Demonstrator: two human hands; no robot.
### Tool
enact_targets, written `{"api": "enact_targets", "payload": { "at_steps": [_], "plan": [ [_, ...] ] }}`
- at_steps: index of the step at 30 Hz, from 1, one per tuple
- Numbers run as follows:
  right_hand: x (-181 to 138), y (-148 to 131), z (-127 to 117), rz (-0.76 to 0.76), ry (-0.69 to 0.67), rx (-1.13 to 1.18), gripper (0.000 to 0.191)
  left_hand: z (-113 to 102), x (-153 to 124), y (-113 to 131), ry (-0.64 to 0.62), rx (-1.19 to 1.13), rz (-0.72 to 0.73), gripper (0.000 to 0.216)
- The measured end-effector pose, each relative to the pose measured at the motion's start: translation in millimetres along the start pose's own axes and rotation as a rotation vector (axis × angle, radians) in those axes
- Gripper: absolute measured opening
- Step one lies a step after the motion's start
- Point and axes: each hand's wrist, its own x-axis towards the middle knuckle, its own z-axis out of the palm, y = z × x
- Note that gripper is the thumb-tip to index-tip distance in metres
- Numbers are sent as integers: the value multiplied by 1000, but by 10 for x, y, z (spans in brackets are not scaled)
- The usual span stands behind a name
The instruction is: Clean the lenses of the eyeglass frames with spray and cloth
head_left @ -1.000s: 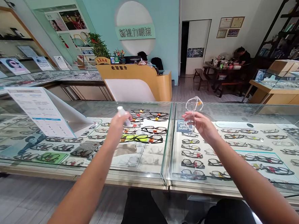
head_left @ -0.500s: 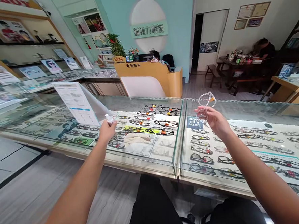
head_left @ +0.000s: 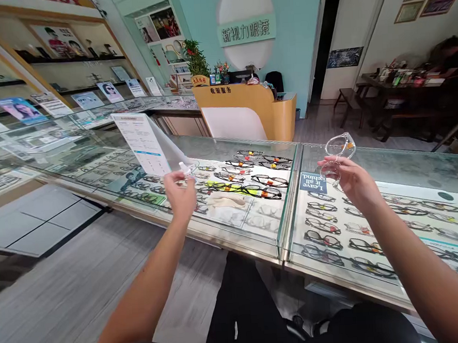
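My left hand [head_left: 180, 194] is closed around a small white bottle [head_left: 184, 169] with a nozzle top, held above the glass counter beside a standing printed card [head_left: 141, 143]. Off to the right, my right hand [head_left: 356, 182] grips a pair of clear-framed eyeglasses [head_left: 340, 145] by one lens area, the other lens raised above the fingers. An orange-yellow tag shows on that frame. Below and between the hands, a beige cloth [head_left: 226, 199] lies on the counter, near several dark-framed glasses [head_left: 267, 191].
Glass display cases [head_left: 289, 204] with rows of eyeglasses stretch across in front of me. A dark blue card [head_left: 313, 182] sits near my right hand. Farther back stand a wooden cashier desk [head_left: 244, 100] and a dark table [head_left: 402, 86] with a person [head_left: 455, 57] at it.
The view has turned left, so the scene shifts rightward. My left hand has turned a little with the bottle still in it. My right hand keeps its hold on the eyeglasses.
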Motion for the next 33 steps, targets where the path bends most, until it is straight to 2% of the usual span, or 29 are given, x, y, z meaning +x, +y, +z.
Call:
{"api": "enact_targets", "payload": {
  "at_steps": [2, 4, 6, 9, 14, 18, 21, 24, 26, 30, 33],
  "plan": [
    [-2, 9, -7, 1, -13, 6, 33, -95, -178, 226, -318, -29, 187, 11],
    [1, 23, -17, -2, -25, 6, 33, -146, -315, 423, -644, 34, 401, 14],
    [5, 34, -23, 0, -32, 5, 33, -150, -403, 554, -818, 152, 588, 17],
    [8, 37, -19, 4, -31, -2, 33, -109, -466, 615, -853, 297, 738, 16],
    [-6, 28, 7, 19, -26, 6, 34, -96, -496, 547, -824, 388, 822, 12],
    [-18, 26, 14, 21, -32, 25, 34, -130, -494, 512, -777, 479, 804, 21],
    [-20, 27, 13, 20, -35, 27, 33, -129, -490, 503, -768, 525, 815, 18],
    [-22, 21, 18, 18, -31, 28, 33, -135, -499, 520, -756, 410, 784, 19],
    [-26, 13, 25, 20, -24, 30, 33, -170, -507, 580, -737, 269, 638, 18],
    [-35, -2, 32, 26, -21, 20, 33, -299, -471, 879, -797, 52, 205, 21],
    [-36, 0, 29, 21, -31, 25, 33, -355, -392, 1206, -909, -134, 67, 25]
  ]
}}
